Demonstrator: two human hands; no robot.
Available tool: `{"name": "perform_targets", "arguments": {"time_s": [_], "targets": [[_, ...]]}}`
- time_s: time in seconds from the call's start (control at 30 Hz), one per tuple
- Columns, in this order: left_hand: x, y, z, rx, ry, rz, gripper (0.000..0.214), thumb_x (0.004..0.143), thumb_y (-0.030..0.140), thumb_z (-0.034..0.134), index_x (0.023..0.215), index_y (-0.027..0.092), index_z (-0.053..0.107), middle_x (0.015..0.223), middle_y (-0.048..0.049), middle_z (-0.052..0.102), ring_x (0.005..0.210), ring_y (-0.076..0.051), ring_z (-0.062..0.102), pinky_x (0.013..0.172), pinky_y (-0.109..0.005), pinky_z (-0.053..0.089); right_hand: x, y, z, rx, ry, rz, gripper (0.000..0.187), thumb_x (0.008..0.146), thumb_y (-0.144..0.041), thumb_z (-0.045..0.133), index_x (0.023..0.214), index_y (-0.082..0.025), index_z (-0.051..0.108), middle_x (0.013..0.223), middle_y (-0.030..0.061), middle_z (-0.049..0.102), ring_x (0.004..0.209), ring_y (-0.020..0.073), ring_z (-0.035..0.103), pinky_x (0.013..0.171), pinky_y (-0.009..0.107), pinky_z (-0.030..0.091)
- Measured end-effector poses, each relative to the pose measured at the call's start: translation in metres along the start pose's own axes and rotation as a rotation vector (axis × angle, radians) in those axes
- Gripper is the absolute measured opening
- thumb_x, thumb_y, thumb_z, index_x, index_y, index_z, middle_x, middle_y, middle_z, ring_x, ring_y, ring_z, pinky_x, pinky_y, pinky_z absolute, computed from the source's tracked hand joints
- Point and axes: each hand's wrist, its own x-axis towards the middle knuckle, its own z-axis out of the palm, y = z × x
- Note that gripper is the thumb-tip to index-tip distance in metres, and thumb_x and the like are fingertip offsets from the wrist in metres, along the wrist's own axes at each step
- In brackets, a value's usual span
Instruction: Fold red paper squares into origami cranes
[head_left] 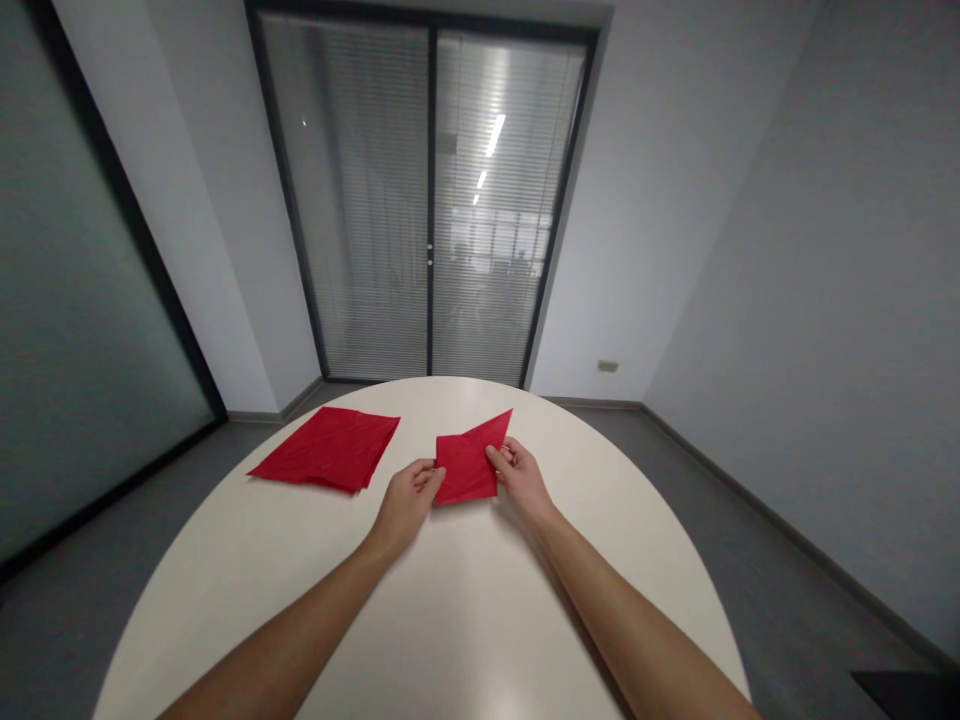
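A folded red sheet [466, 468], paper or thin cloth, is held up between my two hands just above the table. Its upper right corner sticks out as a point. My left hand [411, 500] pinches its left edge, thumb in front and fingers curled behind. On the right edge, my right hand [525, 480] grips the sheet the same way. Left of my hands lies a larger red piece [326, 450], flat and creased, with layers showing along its lower right edge. Neither hand touches that one.
The round white table [442, 620] spans the lower view, its curved edge bounding both sides. Beyond it stand glass doors [431, 200] with blinds and a grey wall [675, 200] with a small socket plate [607, 366]. A dark object [907, 693] shows at the bottom right.
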Motion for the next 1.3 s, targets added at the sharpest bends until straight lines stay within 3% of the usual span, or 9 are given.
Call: {"name": "perform_targets", "arguments": {"time_s": [0.17, 0.3, 0.43, 0.53, 0.67, 0.87, 1.0, 1.13, 1.3], "targets": [[0.000, -0.007, -0.006, 0.222, 0.173, 0.193, 0.037, 0.090, 0.032, 0.059, 0.124, 0.019, 0.055, 0.128, -0.0126, 0.064, 0.112, -0.023, 0.065, 0.097, -0.041, 0.051, 0.000, 0.008, -0.009, 0.023, -0.076, 0.134, 0.048, 0.071, -0.053, 0.080, 0.100, -0.017, 0.066, 0.080, 0.0048, 0.076, 0.071, 0.0209, 0.071, 0.070, 0.032, 0.055], [-0.007, -0.003, -0.005, 0.514, -0.031, 0.364, 0.033, 0.090, 0.018, 0.054, 0.122, 0.021, 0.059, 0.126, -0.0092, 0.066, 0.119, -0.023, 0.060, 0.106, -0.043, 0.046, 0.000, 0.019, -0.013, -0.186, -0.110, 0.106, 0.042, 0.078, -0.043, 0.072, 0.110, -0.016, 0.066, 0.085, 0.0055, 0.076, 0.073, 0.0214, 0.070, 0.067, 0.031, 0.054], [-0.014, -0.002, -0.001, 0.687, -0.325, 0.415, 0.036, 0.090, 0.013, 0.053, 0.124, 0.022, 0.062, 0.132, -0.0072, 0.066, 0.123, -0.023, 0.060, 0.113, -0.047, 0.040, -0.001, 0.020, -0.018, -0.613, -0.048, 0.047, 0.044, 0.087, -0.032, 0.061, 0.128, -0.015, 0.061, 0.087, 0.0057, 0.075, 0.071, 0.0201, 0.068, 0.066, 0.031, 0.052], [-0.016, -0.002, -0.001, 0.755, -0.402, 0.436, 0.038, 0.093, 0.013, 0.050, 0.129, 0.023, 0.060, 0.136, -0.0057, 0.065, 0.125, -0.022, 0.059, 0.115, -0.045, 0.038, -0.004, 0.013, -0.021, -0.877, 0.017, -0.023, 0.052, 0.087, -0.025, 0.060, 0.137, -0.014, 0.055, 0.094, 0.0090, 0.074, 0.078, 0.0214, 0.068, 0.075, 0.033, 0.053], [-0.016, -0.002, -0.004, 0.799, -0.409, 0.426, 0.035, 0.093, 0.015, 0.052, 0.126, 0.021, 0.062, 0.134, -0.0073, 0.066, 0.123, -0.023, 0.061, 0.112, -0.044, 0.042, -0.008, -0.002, -0.020, -0.970, -0.024, -0.157, 0.035, 0.085, -0.022, 0.065, 0.119, -0.018, 0.069, 0.117, 0.0122, 0.068, 0.108, 0.0255, 0.061, 0.098, 0.038, 0.044], [-0.013, -0.003, -0.009, 0.875, -0.347, 0.427, 0.043, 0.085, 0.011, 0.056, 0.127, 0.019, 0.063, 0.128, -0.0098, 0.068, 0.117, -0.027, 0.061, 0.106, -0.047, 0.046, -0.014, -0.009, -0.016, -1.134, -0.384, -0.352, 0.024, 0.094, -0.026, 0.058, 0.113, -0.025, 0.073, 0.107, 0.0055, 0.075, 0.101, 0.0230, 0.063, 0.097, 0.041, 0.042], [-0.012, -0.002, -0.012, 0.883, -0.352, 0.458, 0.039, 0.084, 0.013, 0.059, 0.122, 0.017, 0.065, 0.123, -0.0107, 0.070, 0.120, -0.029, 0.059, 0.108, -0.048, 0.043, -0.013, -0.001, -0.022, -1.199, -0.404, -0.391, 0.034, 0.088, -0.012, 0.059, 0.114, -0.028, 0.074, 0.120, 0.0042, 0.072, 0.115, 0.0255, 0.058, 0.102, 0.044, 0.039], [-0.011, -0.003, -0.015, 0.853, -0.395, 0.486, 0.034, 0.087, 0.016, 0.059, 0.120, 0.019, 0.065, 0.123, -0.0094, 0.070, 0.120, -0.028, 0.060, 0.111, -0.048, 0.039, -0.012, 0.000, -0.025, -1.175, -0.433, -0.417, 0.041, 0.085, -0.003, 0.053, 0.111, -0.026, 0.075, 0.117, 0.0042, 0.073, 0.108, 0.0224, 0.062, 0.097, 0.037, 0.044], [-0.010, -0.004, -0.017, 0.812, -0.366, 0.452, 0.028, 0.092, 0.024, 0.059, 0.120, 0.021, 0.065, 0.122, -0.0083, 0.071, 0.112, -0.026, 0.064, 0.103, -0.043, 0.046, -0.019, -0.012, -0.018, -1.112, -0.499, -0.463, 0.025, 0.090, -0.025, 0.064, 0.113, -0.024, 0.073, 0.112, 0.0049, 0.075, 0.103, 0.0224, 0.065, 0.096, 0.036, 0.044]]}}
